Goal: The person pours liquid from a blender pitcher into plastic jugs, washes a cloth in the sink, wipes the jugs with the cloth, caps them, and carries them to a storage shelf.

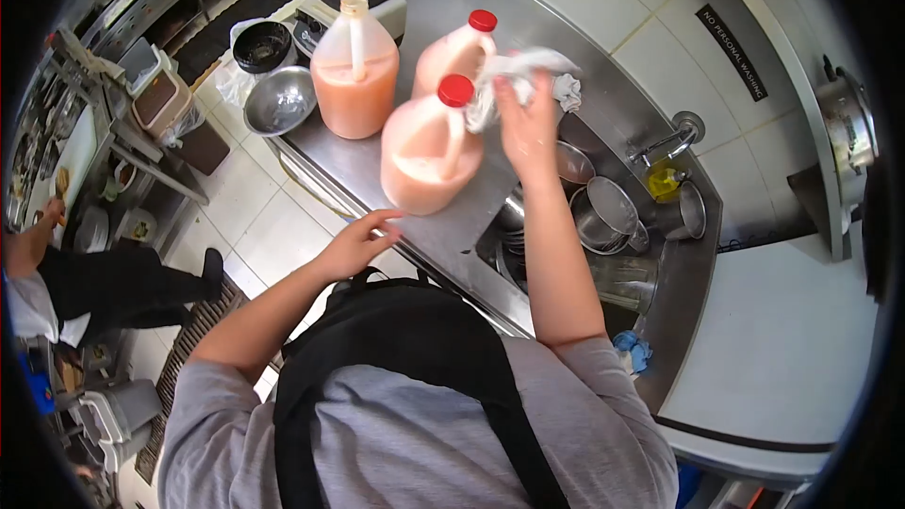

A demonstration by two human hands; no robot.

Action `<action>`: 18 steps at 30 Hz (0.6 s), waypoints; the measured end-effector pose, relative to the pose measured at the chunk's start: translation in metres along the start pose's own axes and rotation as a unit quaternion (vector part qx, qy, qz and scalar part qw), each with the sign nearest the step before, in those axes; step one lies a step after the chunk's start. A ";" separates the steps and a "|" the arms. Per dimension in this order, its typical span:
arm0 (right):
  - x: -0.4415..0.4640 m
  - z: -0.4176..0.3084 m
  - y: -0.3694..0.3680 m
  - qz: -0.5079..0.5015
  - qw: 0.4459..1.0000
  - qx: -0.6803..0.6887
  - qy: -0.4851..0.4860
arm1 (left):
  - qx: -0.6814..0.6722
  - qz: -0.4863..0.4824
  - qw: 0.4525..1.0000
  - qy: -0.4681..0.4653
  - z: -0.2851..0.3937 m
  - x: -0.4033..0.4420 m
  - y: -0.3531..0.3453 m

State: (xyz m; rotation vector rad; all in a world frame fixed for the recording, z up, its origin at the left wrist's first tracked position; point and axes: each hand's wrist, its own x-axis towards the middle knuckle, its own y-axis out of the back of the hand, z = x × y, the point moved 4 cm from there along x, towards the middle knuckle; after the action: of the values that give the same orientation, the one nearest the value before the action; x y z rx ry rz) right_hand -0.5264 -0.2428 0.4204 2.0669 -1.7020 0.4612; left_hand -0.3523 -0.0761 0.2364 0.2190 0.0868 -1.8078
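My right hand [528, 127] is raised beside the jugs, closed on a crumpled white cloth [514, 75] that is partly blurred. My left hand [363, 243] is at the counter's front edge, fingers apart and holding nothing, just below the nearest jug. That front jug [424, 170] has a red cap and pink-orange liquid inside. Behind it stands a second red-capped jug [452, 57], partly covered by the front one. To their left, an uncapped jug [353, 85] holds similar liquid. All three stand upright on the steel counter [452, 250].
Metal pots [603, 212] and other dishes fill the sink at the right, under a faucet [669, 141]. A steel bowl [280, 102] sits at the counter's left end, near a white appliance [363, 0]. A co-worker [113, 287] stands at the far left.
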 end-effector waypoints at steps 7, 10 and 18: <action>-0.073 0.179 0.015 -0.043 0.943 0.033 -0.328 | -0.025 0.116 0.990 0.079 -0.078 -0.094 0.126; -0.129 0.178 0.040 0.092 0.930 0.132 -0.331 | -0.037 0.175 0.978 0.111 -0.119 -0.113 0.170; -0.101 -0.019 -0.074 0.207 0.806 -0.516 0.204 | -0.038 0.171 0.978 0.112 -0.125 -0.095 0.217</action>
State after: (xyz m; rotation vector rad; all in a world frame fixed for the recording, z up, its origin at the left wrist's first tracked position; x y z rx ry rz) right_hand -0.4731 -0.1359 0.3778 0.7513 -1.5713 0.0306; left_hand -0.1077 -0.0176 0.1451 0.3606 0.2619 -1.4292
